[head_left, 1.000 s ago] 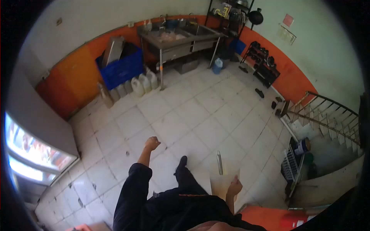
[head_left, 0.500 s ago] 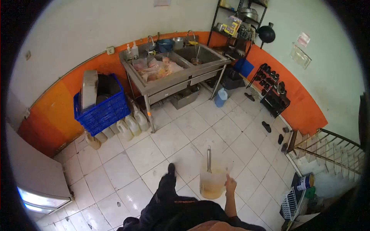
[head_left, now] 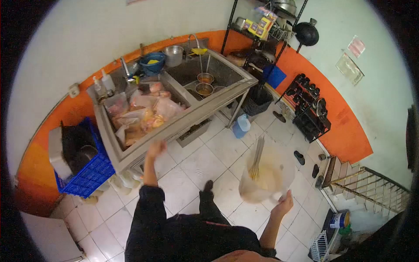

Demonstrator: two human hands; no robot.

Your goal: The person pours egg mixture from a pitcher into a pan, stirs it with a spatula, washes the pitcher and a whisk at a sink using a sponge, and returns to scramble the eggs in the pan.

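My right hand (head_left: 283,204) is wrapped round the handle of a translucent pitcher (head_left: 267,182), which is tilted and holds a cloudy pale liquid. Inside the pitcher leans a metal whisk (head_left: 256,163), its handle sticking up past the rim. My left hand (head_left: 156,149), blurred by motion, is raised by the front edge of a steel double sink (head_left: 144,146); its fingers are too smeared to read. Bags of raw meat (head_left: 152,114) fill the left basin. In the right basin, water runs from a tap (head_left: 198,49) over small metal bowls (head_left: 204,89).
A blue crate (head_left: 89,172) with pans stands left of the sink, plastic jugs (head_left: 120,184) beside it on the floor. A blue jug (head_left: 241,126) and a dark bin (head_left: 258,101) are right of the sink. Shoe rack (head_left: 312,109) and stairs (head_left: 366,187) lie at the right.
The view has moved closer to the sink. The pitcher in my right hand has shifted right and tilted. My left hand, out of sight half a second ago, is back in view.
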